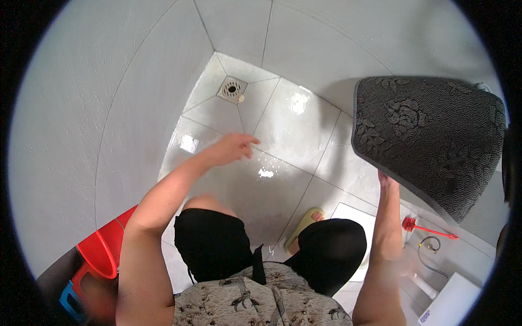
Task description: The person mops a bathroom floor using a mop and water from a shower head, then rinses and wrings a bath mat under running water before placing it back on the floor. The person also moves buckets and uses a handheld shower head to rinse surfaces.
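Note:
A dark grey floor mat (424, 138) with an embossed flower and leaf pattern is raised off the floor at the right. It is beside the tiled wall and hangs in a curve. My right hand (385, 179) holds it from underneath, with most of the fingers hidden behind the mat. Over the wet tiled floor (220, 179), my left hand (234, 148) hovers with nothing in it. Its fingers are slightly bent and apart, a little blurred. Beyond that hand a square floor drain (232, 89) sits near the corner, with a small pale piece (240, 98) at its edge.
Red plastic basins (98, 256) and a blue plastic item (71, 301) stand at the lower left. To the right are a red toilet brush (410, 224), a flexible hose (422, 252) and a white cistern (452, 297). Tiled walls (134, 122) enclose the floor.

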{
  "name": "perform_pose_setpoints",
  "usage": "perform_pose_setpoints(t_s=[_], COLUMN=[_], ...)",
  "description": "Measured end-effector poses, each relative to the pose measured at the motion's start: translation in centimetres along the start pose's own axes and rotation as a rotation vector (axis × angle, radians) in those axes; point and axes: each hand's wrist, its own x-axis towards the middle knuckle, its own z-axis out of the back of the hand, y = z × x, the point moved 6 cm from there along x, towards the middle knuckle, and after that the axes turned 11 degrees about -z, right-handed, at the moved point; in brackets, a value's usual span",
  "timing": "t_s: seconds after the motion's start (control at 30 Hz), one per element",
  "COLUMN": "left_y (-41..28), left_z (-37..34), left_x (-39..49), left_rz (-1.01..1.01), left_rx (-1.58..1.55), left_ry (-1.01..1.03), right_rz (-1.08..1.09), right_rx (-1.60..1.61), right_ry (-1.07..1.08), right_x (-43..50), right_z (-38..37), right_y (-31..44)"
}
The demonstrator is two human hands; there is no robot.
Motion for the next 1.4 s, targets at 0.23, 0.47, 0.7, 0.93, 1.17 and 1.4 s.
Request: perform_pose_setpoints(t_s=[0.23, 0.47, 0.7, 0.93, 1.17, 1.4], left_y=[-2.5, -10.6, -9.0, -9.3, -11.2, -11.4], left_z=[-16.8, -30.0, -28.4, -29.0, -28.6, -27.9], left_x=[8.7, 15.7, 20.4, 21.7, 23.1, 23.5], left_rz=[-0.489, -0.325, -0.183, -0.073, -0.074, -0.070], left_rx=[0.660, 0.317, -0.443, -0.616, -0.713, -0.737], left_ry=[0.638, 0.372, -0.173, -0.106, -0.124, -0.116], right_rz=[0.069, 0.093, 0.152, 0.173, 0.140, -0.025], right_rx=[0.281, 0.292, 0.247, 0.104, -0.177, -0.905], right_ry=[-0.041, -0.123, -0.190, -0.248, -0.241, -0.306], right_x=[-1.1, -3.4, -4.7, -6.2, -6.8, -13.0], right_z=[-0.9, 1.4, 1.7, 1.0, -1.0, 3.5], right_y=[-1.0, -0.5, 1.2, 3.1, 4.8, 11.0])
